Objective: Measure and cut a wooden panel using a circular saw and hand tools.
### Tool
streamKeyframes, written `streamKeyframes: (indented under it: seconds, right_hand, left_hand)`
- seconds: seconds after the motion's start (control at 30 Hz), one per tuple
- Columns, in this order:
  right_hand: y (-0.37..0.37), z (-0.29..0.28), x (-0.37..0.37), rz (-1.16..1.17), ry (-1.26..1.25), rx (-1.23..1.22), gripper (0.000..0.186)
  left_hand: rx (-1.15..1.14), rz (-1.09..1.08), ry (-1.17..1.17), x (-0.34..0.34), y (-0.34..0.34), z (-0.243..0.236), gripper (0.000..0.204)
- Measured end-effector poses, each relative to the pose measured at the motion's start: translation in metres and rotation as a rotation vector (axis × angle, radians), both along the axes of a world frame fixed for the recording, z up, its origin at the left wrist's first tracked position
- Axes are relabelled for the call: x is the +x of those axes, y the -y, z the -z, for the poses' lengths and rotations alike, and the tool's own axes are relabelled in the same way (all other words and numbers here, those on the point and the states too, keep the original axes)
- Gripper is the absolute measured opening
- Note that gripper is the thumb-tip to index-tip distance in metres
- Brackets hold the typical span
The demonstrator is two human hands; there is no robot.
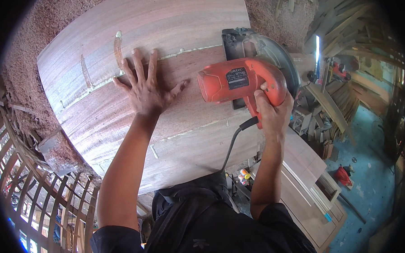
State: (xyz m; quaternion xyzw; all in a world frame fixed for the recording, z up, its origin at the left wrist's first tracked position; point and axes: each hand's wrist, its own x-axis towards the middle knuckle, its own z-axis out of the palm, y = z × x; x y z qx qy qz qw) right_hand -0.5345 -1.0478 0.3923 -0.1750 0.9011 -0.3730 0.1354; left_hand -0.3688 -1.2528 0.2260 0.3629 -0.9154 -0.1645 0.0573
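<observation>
1. The left hand (146, 93) lies flat on the big wooden board (188, 116), with its fingers spread wide. It holds nothing.
2. The right hand (274, 110) is wrapped around the back handle of the red saw (223, 82).
3. The saw sits at the right side of the board, to the right of the left hand. A black cord (232, 143) runs from it toward the person's body.
4. Pale lines of what looks like glue (190, 50) cross the board.
5. Wood shavings (23, 66) lie at the far left.
6. At the near left is a wooden lattice (48, 205); at the right is a blue floor (372, 187).
</observation>
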Motion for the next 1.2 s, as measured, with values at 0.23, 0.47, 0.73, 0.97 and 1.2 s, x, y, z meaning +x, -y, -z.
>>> streamKeyframes:
  seconds: [0.23,0.47,0.73,0.97,1.2]
  right_hand:
    - [0.004,-0.006,0.001,0.036,0.006,-0.068,0.015]
    - [0.019,-0.011,-0.002,0.085,0.121,-0.052,0.013]
    - [0.012,0.007,-0.014,0.089,0.150,-0.121,0.017]
    - [0.023,-0.019,0.002,0.003,0.163,-0.070,0.018]
    - [0.008,-0.017,-0.001,-0.078,0.261,-0.139,0.017]
  left_hand:
    - [-0.024,0.006,0.010,0.001,0.000,0.000,0.122]
    - [0.005,0.011,-0.031,0.007,-0.008,0.002,0.121]
    - [-0.171,0.017,-0.010,0.000,-0.009,-0.016,0.104]
    - [-0.024,-0.023,-0.007,-0.007,-0.014,-0.015,0.115]
    - [-0.081,-0.022,0.001,0.002,-0.023,-0.021,0.108]
